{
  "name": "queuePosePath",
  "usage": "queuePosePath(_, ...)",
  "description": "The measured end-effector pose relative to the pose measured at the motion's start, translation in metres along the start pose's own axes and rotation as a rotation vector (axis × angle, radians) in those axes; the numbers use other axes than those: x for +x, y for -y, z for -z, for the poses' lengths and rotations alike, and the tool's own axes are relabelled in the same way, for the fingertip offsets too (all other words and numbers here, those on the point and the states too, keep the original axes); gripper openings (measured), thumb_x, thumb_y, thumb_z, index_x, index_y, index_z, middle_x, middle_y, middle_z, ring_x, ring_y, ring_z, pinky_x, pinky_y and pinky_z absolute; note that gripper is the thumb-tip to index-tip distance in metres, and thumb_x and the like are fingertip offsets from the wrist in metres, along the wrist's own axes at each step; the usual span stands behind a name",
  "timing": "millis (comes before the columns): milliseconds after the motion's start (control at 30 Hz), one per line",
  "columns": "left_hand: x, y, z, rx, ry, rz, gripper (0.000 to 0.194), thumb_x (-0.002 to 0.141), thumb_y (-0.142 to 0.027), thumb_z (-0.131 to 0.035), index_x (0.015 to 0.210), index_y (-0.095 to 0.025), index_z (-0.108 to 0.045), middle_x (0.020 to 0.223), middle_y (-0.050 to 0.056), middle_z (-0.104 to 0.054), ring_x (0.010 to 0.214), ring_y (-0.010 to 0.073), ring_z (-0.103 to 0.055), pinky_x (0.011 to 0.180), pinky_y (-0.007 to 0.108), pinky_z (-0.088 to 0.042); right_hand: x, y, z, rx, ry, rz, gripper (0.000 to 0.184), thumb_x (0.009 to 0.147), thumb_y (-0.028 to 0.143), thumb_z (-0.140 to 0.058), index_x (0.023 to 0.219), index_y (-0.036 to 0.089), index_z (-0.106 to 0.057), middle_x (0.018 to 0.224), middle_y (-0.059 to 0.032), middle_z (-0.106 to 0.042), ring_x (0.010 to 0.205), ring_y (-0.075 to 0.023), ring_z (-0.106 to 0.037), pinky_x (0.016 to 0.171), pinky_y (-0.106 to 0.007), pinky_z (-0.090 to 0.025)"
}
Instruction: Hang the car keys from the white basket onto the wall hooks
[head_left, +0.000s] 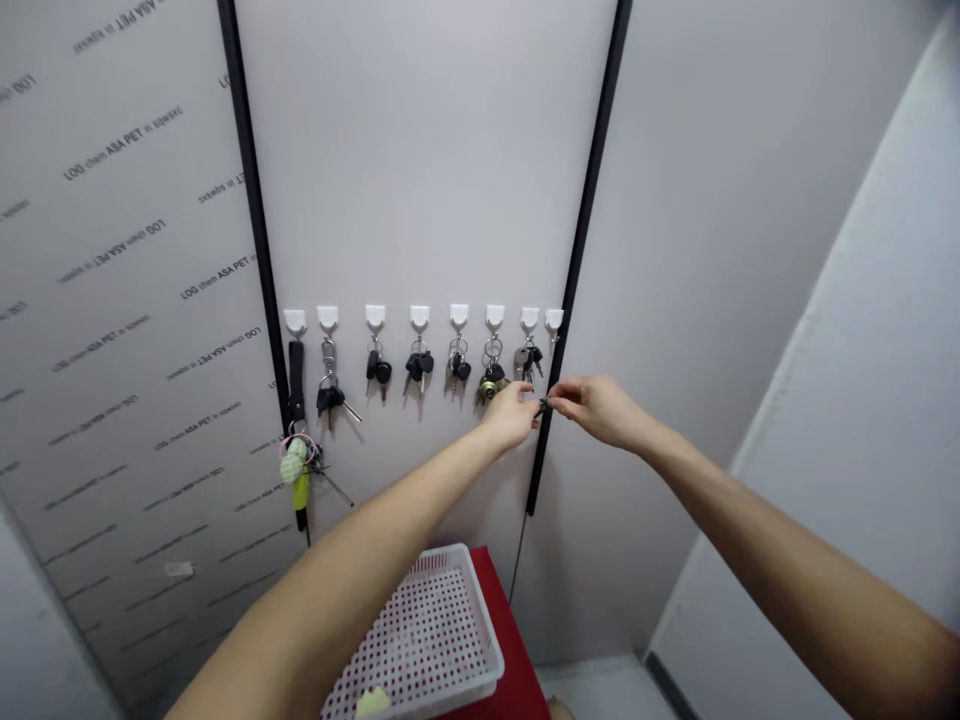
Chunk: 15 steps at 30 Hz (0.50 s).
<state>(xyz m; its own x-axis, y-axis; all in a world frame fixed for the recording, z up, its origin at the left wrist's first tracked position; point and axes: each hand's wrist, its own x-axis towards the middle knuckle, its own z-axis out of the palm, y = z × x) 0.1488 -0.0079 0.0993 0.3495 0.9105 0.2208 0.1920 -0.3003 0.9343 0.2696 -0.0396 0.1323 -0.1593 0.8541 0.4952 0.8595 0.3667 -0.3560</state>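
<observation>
Well | left hand [510, 418] and right hand [600, 412] pinch a small black key [541, 406] together | key sits just under the end white hook [553, 320] on the gray wall [450, 180] | done: seven key bunches [459, 368] hang on hooks | left: end hook looks bare

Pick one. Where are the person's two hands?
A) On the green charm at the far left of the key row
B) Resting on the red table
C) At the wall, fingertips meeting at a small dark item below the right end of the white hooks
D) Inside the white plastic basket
C: the left hand and right hand meet at the small dark item, just below the row of white plastic hooks and above the white plastic basket.
</observation>
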Motion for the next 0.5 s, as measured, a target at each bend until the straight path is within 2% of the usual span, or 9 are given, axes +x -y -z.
queuePosePath(67, 0.005, -0.001, -0.002, 0.15, -0.031, -0.104, 0.03, 0.067, -0.02, -0.04, 0.097, -0.017, -0.043, 0.083, 0.004, -0.055, 0.066, 0.0103, -0.051, 0.059, 0.022, -0.039, 0.002, 0.003, 0.006, 0.014, -0.062, 0.02, 0.016, 0.062, 0.029, -0.043, 0.06, 0.016, -0.052, 0.045, 0.0032, -0.046, 0.042, -0.0061, -0.039, 0.043, -0.019, -0.03)
queuePosePath(133, 0.007, -0.001, -0.004, 0.218, -0.058, -0.158, 0.032, 0.066, -0.021, -0.041, 0.098, -0.018, -0.044, 0.086, 0.004, -0.055, 0.073, 0.0122, -0.05, 0.066, 0.024, -0.038, 0.007, 0.003, 0.01, 0.101, -0.11, -0.076, 0.015, 0.062, 0.028, -0.043, 0.059, 0.015, -0.051, 0.045, 0.0026, -0.047, 0.04, -0.0061, -0.04, 0.041, -0.019, -0.031)
queuePosePath(267, 0.012, -0.008, -0.009, 0.231, -0.126, -0.186, 0.044, 0.066, -0.019, -0.039, 0.11, -0.017, -0.034, 0.098, 0.007, -0.051, 0.084, 0.0151, -0.048, 0.074, 0.027, -0.036, 0.026, -0.005, 0.011, 0.307, -0.221, -0.261, 0.01, 0.06, 0.022, -0.046, 0.053, 0.014, -0.048, 0.043, 0.0014, -0.047, 0.037, -0.0052, -0.041, 0.039, -0.019, -0.035)
queuePosePath(367, 0.019, -0.018, -0.011, 0.281, -0.107, -0.237, 0.046, 0.065, -0.015, -0.038, 0.111, -0.015, -0.033, 0.104, 0.009, -0.048, 0.092, 0.0171, -0.045, 0.079, 0.029, -0.032, 0.044, -0.013, 0.008, 0.403, -0.324, -0.292, 0.008, 0.06, 0.019, -0.047, 0.053, 0.013, -0.048, 0.046, 0.0002, -0.049, 0.037, -0.0048, -0.042, 0.039, -0.019, -0.037)
queuePosePath(500, 0.026, -0.026, -0.014, 0.335, -0.077, -0.248, 0.047, 0.064, -0.013, -0.037, 0.111, -0.014, -0.032, 0.104, 0.011, -0.048, 0.096, 0.0194, -0.042, 0.08, 0.03, -0.032, 0.064, -0.019, 0.006, 0.391, -0.427, -0.335, 0.007, 0.059, 0.018, -0.047, 0.054, 0.013, -0.049, 0.047, -0.0011, -0.05, 0.039, -0.0066, -0.045, 0.037, -0.019, -0.037)
